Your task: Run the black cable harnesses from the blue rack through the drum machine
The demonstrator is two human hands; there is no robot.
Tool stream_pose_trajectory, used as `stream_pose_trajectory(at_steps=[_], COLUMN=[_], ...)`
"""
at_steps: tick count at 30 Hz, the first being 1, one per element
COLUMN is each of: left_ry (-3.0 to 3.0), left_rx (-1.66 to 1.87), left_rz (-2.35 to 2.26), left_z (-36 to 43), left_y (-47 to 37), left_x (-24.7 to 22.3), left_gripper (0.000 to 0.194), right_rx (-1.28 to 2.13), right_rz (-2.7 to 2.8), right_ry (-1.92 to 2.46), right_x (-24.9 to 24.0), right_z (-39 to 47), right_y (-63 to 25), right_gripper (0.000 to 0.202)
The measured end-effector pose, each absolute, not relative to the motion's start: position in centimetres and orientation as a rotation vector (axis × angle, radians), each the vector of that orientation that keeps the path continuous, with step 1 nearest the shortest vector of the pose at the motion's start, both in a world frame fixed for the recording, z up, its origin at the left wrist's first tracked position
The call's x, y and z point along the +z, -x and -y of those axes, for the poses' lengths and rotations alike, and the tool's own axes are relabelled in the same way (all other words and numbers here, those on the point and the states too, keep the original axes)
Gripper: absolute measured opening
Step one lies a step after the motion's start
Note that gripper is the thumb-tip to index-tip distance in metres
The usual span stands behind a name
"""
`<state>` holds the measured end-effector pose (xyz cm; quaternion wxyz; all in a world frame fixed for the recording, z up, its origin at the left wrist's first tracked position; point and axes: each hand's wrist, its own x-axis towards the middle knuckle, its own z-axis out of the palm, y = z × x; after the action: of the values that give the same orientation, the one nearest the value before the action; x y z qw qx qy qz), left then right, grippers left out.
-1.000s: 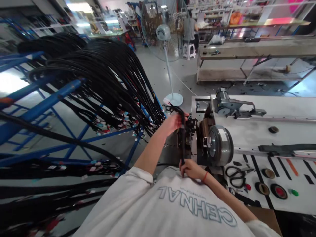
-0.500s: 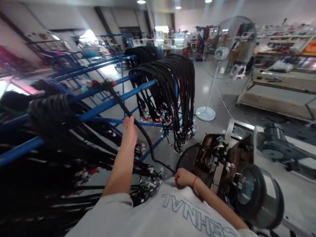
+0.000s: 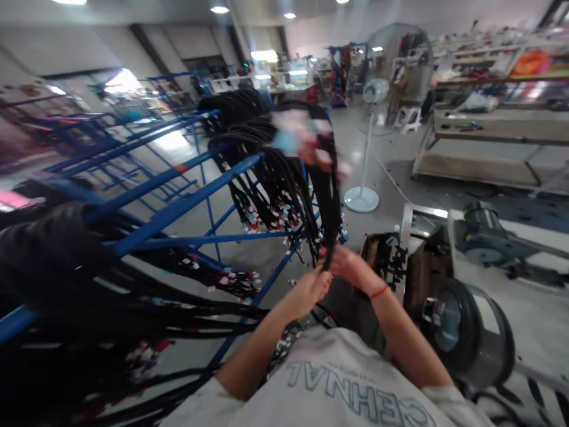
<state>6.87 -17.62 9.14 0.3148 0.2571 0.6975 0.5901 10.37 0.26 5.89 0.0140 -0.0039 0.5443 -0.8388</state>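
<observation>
A black wire harness (image 3: 329,234) stands up from between my two hands. Its upper end carries white, blue and red connectors (image 3: 306,139), badly smeared by motion. My left hand (image 3: 312,289) is closed around the harness low down, fingers wrapped from the left. Right beside it, my right hand (image 3: 349,270), with a red band at the wrist, also grips the harness. A thin dark length runs below the hands toward my shirt. Behind the held harness hangs a row of similar black harnesses (image 3: 249,133) over the rack bars, connectors dangling at their lower ends.
A blue metal rack (image 3: 191,198) spans the left, with a thick bundle of harnesses (image 3: 48,255) near me. At right stand a machine with a round dark drum (image 3: 471,341) and a grey worktop (image 3: 537,308). A white pedestal fan (image 3: 361,199) and a shelf bench (image 3: 484,169) lie beyond.
The harness has come off the rack bar and its connector end has swung right and up. My left hand moved right and down; my right hand rose to meet it. The view turned slightly right.
</observation>
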Motion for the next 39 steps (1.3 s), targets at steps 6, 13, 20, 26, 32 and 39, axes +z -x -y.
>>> stream_pose_trajectory(at_steps=[6,13,20,26,32,39], left_ry=[-0.733,-0.578,-0.913,-0.847,-0.748,-0.705], left_rx=[1.082,0.862,0.967,0.523,-0.008,0.101], left_rz=[-1.587,-0.614,-1.155,-0.935,-0.683,-0.801], left_z=[14.4,8.5,6.8,8.3,10.8,12.0], left_y=[-8.4,-9.2,-10.4,-7.1,0.5,3.6], left_x=[6.8,5.7,4.3,3.6,3.3,0.2], left_gripper=[0.044,0.066,0.041,0.05,0.053,0.055], right_rx=[-3.298,-3.332,-3.61,-3.782,-3.649,-3.811], right_rz=[-0.875,-1.002,-1.11,-0.323,-0.336,0.021], right_ry=[-0.348,-0.249,-1.341,-1.746,-1.472,-1.681], right_x=[10.0,10.9,8.8,6.1,3.2,-1.9], right_z=[-4.3,-2.5,-3.5,-2.5,3.7,0.0], right_y=[-12.6,-16.6,-20.8,-22.9,-20.9,-22.2], right_gripper=[0.04,0.043,0.025,0.032,0.034,0.026])
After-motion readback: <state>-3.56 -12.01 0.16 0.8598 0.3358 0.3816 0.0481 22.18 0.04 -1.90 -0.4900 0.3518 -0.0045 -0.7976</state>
